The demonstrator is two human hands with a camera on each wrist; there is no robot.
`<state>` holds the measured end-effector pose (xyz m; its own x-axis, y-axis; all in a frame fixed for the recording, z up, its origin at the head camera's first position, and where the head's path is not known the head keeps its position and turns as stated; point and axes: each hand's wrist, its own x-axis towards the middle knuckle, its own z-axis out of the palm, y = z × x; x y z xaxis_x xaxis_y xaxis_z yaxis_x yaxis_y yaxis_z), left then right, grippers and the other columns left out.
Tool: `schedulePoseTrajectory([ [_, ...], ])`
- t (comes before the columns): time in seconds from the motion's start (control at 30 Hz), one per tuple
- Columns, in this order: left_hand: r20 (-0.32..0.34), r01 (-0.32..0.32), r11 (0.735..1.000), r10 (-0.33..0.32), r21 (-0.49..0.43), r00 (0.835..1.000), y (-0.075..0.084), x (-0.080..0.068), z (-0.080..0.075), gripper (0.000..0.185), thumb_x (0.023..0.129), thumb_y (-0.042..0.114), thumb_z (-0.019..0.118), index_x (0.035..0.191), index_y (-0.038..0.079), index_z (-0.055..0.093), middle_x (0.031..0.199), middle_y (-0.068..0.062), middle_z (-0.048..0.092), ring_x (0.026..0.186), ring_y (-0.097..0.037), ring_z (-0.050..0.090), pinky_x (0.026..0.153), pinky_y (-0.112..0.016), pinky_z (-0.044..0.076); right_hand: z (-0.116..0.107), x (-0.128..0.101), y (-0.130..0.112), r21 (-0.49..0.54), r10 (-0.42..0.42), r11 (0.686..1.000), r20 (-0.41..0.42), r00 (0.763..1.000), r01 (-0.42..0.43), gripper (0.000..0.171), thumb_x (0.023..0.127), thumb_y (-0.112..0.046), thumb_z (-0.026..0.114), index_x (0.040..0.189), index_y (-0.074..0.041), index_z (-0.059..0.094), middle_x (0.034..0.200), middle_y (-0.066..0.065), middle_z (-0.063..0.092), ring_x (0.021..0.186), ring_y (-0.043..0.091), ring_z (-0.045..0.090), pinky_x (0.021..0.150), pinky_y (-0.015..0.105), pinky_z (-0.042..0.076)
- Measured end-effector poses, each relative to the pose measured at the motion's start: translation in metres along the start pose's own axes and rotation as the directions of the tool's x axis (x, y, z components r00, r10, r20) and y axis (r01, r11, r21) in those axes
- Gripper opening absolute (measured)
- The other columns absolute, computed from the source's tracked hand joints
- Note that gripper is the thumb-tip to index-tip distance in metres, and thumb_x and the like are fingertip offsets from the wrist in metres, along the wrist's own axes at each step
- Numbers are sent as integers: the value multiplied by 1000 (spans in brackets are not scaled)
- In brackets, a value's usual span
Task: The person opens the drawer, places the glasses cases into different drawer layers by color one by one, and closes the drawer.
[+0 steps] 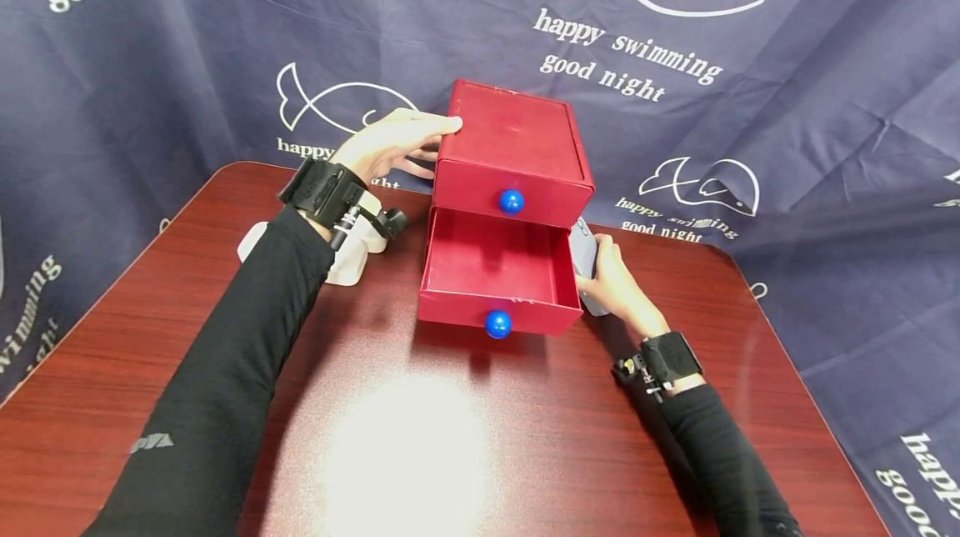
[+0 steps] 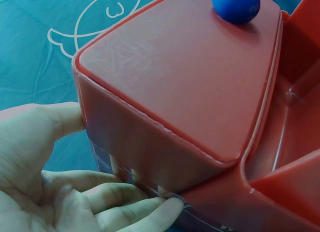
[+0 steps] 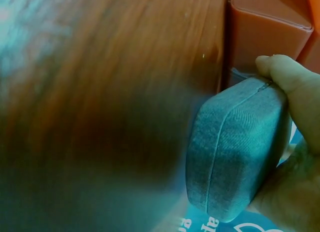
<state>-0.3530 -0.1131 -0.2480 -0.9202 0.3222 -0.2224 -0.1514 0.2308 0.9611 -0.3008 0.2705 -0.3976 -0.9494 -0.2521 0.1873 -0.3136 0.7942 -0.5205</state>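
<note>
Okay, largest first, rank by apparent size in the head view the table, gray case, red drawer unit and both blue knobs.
Table
Red drawer unit
Gray case, partly hidden
Upper blue knob, lower blue knob: too alike to rank

The left arm [image 1: 225,370], black-sleeved, stretches forward to a left hand [image 1: 390,141] whose thumb [image 2: 60,119] stands apart from its fingers [image 2: 117,196], which are extended side by side with a slight bend. The right arm [image 1: 723,449], also black-sleeved, angles inward from the lower right; the right hand [image 1: 618,283] grips, its fingers mostly hidden.
</note>
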Motion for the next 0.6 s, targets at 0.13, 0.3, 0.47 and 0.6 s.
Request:
schedulePoseTrajectory([
  [0.13,5,-8,1000,8,-2,1000,0,-1,0,57,99,43,58,150,18,50,148,-7,54,131,-23,56,111,-43,50,-4,1,-3,-4,-16,1000,-28,999,16,73,87,-17,76,136,12,31,123,33,43,113,42,43,95,54,45],
  [0.3,11,-19,1000,19,-9,1000,-1,-2,-1,56,99,42,58,150,19,50,147,-6,55,131,-23,56,111,-44,50,-14,3,-12,-7,-55,998,-80,995,55,72,87,-14,76,136,15,31,122,33,43,110,42,45,93,53,43],
  [0.47,4,-8,1000,8,-6,1000,0,-2,-1,57,99,43,58,150,18,50,147,-6,54,131,-24,56,110,-43,50,-29,3,-23,25,-67,997,-125,990,71,73,87,-13,76,137,15,31,121,32,44,105,41,50,89,50,45],
  [0.6,4,-3,1000,3,-4,1000,1,-2,0,57,99,43,57,150,18,49,148,-7,54,132,-24,56,111,-43,50,-46,3,-34,34,-61,997,-194,979,69,71,88,-14,76,136,15,31,121,33,43,105,40,49,89,47,43],
])
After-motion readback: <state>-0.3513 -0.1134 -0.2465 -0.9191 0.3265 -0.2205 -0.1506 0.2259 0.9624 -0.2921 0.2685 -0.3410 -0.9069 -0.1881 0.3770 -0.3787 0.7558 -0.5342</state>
